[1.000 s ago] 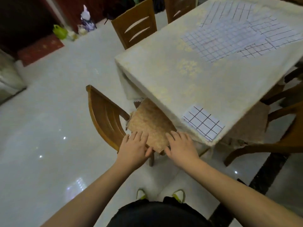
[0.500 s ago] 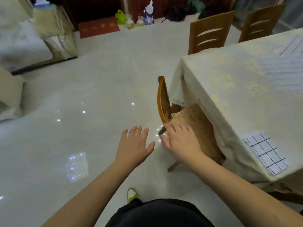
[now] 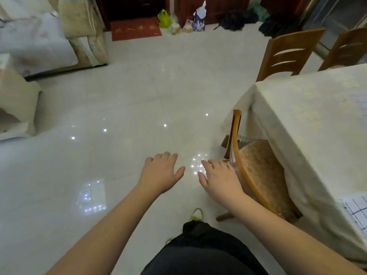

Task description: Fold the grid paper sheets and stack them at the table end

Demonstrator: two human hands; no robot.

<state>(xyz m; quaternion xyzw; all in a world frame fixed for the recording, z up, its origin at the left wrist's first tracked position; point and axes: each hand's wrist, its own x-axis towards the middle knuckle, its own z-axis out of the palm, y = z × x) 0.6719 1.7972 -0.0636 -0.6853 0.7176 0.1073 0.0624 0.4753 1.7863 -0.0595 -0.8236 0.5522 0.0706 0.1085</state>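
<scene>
A: Grid paper sheet (image 3: 356, 212): is either hand holding it?

B: No. The left hand (image 3: 161, 175) hangs over the floor (image 3: 119, 116) with straight, spread fingers, its grip wide and empty. The right hand (image 3: 219, 178) is just as loose, its grip wide and holding nothing, its fingers at the curved wooden back of a chair (image 3: 241, 165); whether they touch the wood I cannot tell.

A: So where is the sheet?

B: Only a corner shows, at the right edge of the view. It lies flat on the near end of the worktop (image 3: 309, 120), well apart from both hands. The paper is white, ruled with dark lines into squares. The rest is cut off, so I cannot tell if it is folded.

A: How far along does the task seem?

B: Judging from this view alone, at least one sheet sits at the table end, perhaps already placed. Any folding or stacking left cannot be judged, because most of the cloth-covered worktop is out of view.
</scene>
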